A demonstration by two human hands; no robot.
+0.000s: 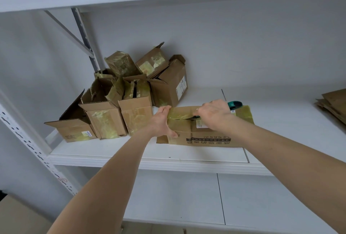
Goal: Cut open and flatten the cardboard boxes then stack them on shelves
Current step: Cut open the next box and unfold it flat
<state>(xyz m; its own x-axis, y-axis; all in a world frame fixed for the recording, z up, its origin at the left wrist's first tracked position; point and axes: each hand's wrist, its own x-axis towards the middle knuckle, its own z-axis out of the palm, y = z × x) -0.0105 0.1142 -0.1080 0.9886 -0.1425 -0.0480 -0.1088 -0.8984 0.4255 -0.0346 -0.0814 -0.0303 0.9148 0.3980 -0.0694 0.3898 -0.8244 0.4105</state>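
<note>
We press our left hand [162, 121], fingers straight, against the glossy-taped cardboard box [209, 134]. Our right hand [215, 115] clamps its fingers round a green-handled cutter [235, 104].

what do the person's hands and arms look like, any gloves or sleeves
No gloves, rings or watch on the left hand or right hand. The left forearm and right forearm are bare to the frame edge; no sleeve shows.
</note>
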